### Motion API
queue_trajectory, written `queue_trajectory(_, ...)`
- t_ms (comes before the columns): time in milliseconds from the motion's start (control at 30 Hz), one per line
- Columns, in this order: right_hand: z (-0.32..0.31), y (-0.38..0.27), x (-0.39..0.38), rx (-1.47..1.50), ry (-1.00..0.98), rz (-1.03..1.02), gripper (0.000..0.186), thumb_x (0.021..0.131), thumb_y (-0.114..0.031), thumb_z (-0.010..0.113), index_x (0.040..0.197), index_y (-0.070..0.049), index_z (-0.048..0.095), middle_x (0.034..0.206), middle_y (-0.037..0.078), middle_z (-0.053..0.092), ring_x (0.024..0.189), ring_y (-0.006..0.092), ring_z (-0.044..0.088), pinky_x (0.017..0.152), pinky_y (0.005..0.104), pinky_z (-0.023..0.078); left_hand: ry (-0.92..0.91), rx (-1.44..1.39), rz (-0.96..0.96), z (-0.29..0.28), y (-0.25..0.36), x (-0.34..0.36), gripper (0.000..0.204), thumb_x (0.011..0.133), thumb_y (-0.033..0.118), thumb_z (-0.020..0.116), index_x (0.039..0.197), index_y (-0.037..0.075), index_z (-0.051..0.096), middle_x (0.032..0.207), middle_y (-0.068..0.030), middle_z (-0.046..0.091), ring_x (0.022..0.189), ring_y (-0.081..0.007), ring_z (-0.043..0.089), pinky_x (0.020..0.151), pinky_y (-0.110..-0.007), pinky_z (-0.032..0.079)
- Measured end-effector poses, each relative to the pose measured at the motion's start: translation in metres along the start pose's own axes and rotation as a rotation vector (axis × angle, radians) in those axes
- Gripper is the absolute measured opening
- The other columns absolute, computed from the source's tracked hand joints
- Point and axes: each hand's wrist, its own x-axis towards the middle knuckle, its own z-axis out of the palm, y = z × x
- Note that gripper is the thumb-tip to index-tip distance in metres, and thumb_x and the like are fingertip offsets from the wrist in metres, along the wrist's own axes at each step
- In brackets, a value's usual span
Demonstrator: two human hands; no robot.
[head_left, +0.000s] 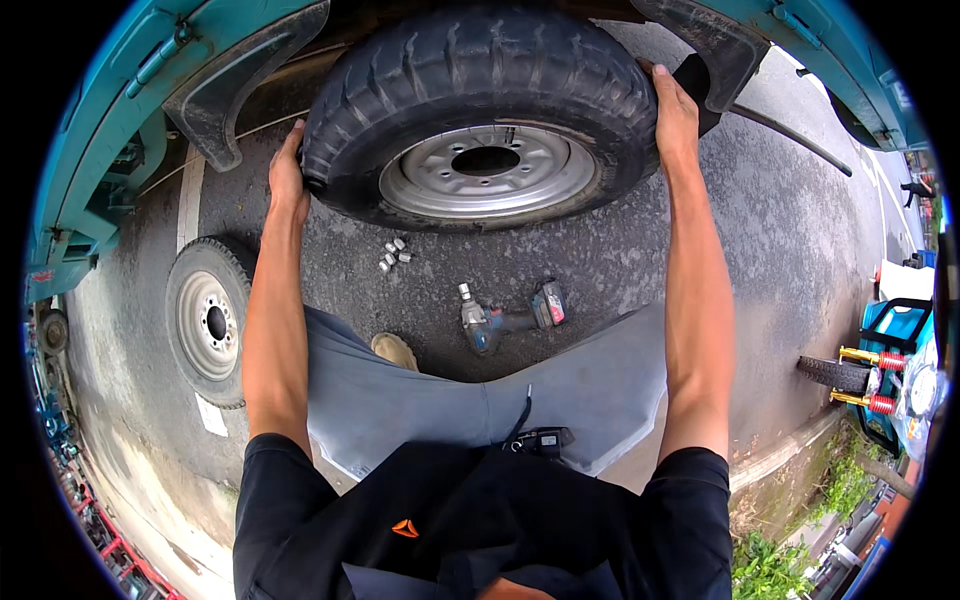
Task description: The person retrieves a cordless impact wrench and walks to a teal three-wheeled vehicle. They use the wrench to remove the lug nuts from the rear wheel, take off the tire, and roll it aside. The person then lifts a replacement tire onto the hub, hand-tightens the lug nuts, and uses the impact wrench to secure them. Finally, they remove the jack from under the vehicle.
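Observation:
A large black wheel with a silver rim stands in front of me under the teal vehicle, tilted so its face and tread both show. My left hand presses against the tyre's left side, and my right hand grips its right side near the top. Both sets of fingers curl partly behind the rubber. On the ground between me and the wheel lies a cordless impact wrench with a socket on its nose. Several silver lug nuts sit in a small cluster to its left.
Another wheel lies at the left beside my left forearm. Teal bodywork and black mudguards frame the wheel on both sides. A dark rod juts out at the right. Farther right stands a teal three-wheeler with red springs.

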Motion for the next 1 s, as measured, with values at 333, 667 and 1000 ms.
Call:
queue_trajectory(333,0.003,0.017,0.020,0.096,0.280,0.115,0.058,0.106,-0.045,0.058,0.127,0.007,0.071,0.125,0.018,0.073,0.119,0.0248,0.066,0.105,0.0331,0.046,-0.150,-0.211,-0.325,-0.038,-0.064,0.080,0.053,0.112,0.042,0.042,0.150,0.007,0.053,0.145,-0.0095,0.063,0.132,-0.0269,0.060,0.113,-0.041,0.045)
queue_trajectory(667,0.011,0.116,-0.021,0.469,0.516,0.554,0.066,0.110,-0.052,0.045,0.148,0.001,0.053,0.156,0.013,0.053,0.141,0.0294,0.051,0.124,0.0400,0.031,-0.110,-0.301,-0.294,-0.040,-0.080,0.037,0.057,0.112,0.048,0.038,0.143,0.006,0.058,0.143,-0.0087,0.065,0.131,-0.0279,0.060,0.115,-0.044,0.043)
queue_trajectory(1000,0.017,0.132,-0.007,0.687,0.466,0.424,0.060,0.104,-0.045,0.056,0.136,0.005,0.061,0.138,0.016,0.066,0.122,0.0292,0.065,0.109,0.0419,0.048,-0.040,-0.299,-0.172,-0.007,-0.059,0.027,0.050,0.110,0.039,0.033,0.128,0.004,0.065,0.129,-0.0124,0.071,0.119,-0.0289,0.066,0.108,-0.045,0.049)
